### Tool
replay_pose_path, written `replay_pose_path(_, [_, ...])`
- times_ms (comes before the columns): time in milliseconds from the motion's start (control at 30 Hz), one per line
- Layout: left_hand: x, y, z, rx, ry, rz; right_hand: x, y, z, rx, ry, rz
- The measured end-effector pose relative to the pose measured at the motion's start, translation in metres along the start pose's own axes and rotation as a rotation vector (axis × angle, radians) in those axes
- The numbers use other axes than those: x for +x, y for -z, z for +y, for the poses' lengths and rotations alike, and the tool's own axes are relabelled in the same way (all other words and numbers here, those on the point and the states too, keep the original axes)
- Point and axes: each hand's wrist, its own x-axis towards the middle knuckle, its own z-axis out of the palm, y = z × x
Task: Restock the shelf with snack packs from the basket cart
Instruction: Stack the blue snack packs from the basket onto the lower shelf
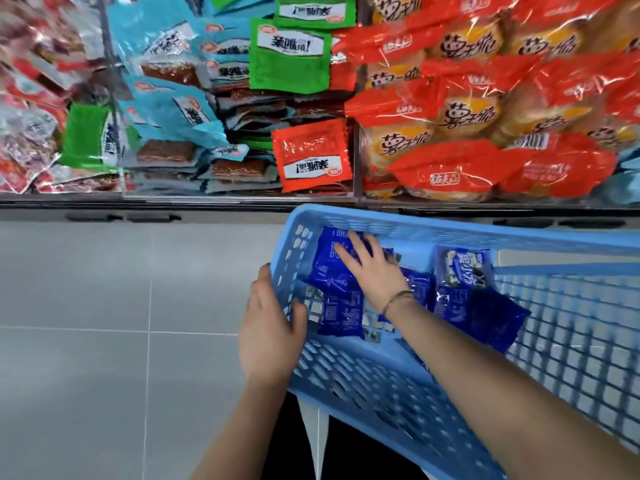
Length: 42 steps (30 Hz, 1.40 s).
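- There is a single view, from a wide-angle camera worn on the person's head.
- It faces forward and steeply down. The shelf [207, 200] runs across the top, the floor [86, 323] fills the lower left and the basket [450, 233] the lower right.
- It sits close, with both forearms [519, 393] entering from the bottom edge.

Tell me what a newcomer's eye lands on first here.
First comes the light blue basket at lower right, holding dark blue snack packs. The right hand lies flat on one pack while the left hand grips the basket's left wall. Above it, the shelf is crowded with orange-red packs at upper right and green packs at top centre.
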Motion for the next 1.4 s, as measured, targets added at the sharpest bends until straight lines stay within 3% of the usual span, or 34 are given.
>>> replay_pose_path(133, [0.001,-0.001,-0.001,0.006,-0.012,0.008,0.004,0.01,0.004,0.076,0.016,0.042])
replay_pose_path(200, [0.0,0.0,-0.001,-0.002,-0.014,0.008,0.0,0.019,0.012,0.228,0.006,0.042])
replay_pose_path(267, [0.0,0.001,0.0,-0.027,-0.015,0.004,-0.014,0.032,0.019,0.503,-0.066,0.075])
replay_pose_path(400, [0.001,0.004,0.0,-0.183,0.013,-0.003,-0.061,0.055,0.027,1.27,-0.215,0.093])
replay_pose_path(533, [-0.006,0.019,0.015,-0.325,0.003,0.052,-0.101,0.072,0.02,1.6,-0.294,-0.065])
replay_pose_path(667, [-0.022,0.024,0.037,-0.481,0.023,0.006,-0.12,0.082,0.011,2.029,-0.458,-0.092])
replay_pose_path(733, [-0.028,0.027,0.046,-0.6,0.119,-0.111,-0.126,0.085,0.006,2.037,-0.464,-0.108])
replay_pose_path(867, [-0.032,0.023,0.062,-1.025,0.311,-0.517,-0.134,0.081,-0.001,1.997,-0.376,-0.117])
replay_pose_path(1000, [-0.035,0.015,0.067,-0.983,0.246,-0.457,-0.139,0.077,0.003,1.83,-0.43,-0.046])
replay_pose_path(1167, [-0.031,0.013,0.072,-0.979,0.245,-0.431,-0.146,0.073,0.005,1.788,-0.611,0.013])
replay_pose_path(1300, [-0.021,0.012,0.08,-1.073,0.386,-0.529,-0.141,0.073,0.0,1.681,-0.602,0.091])
replay_pose_path(1400, [-0.012,0.012,0.074,-1.2,0.536,-0.506,-0.135,0.074,-0.002,1.744,-0.751,0.15])
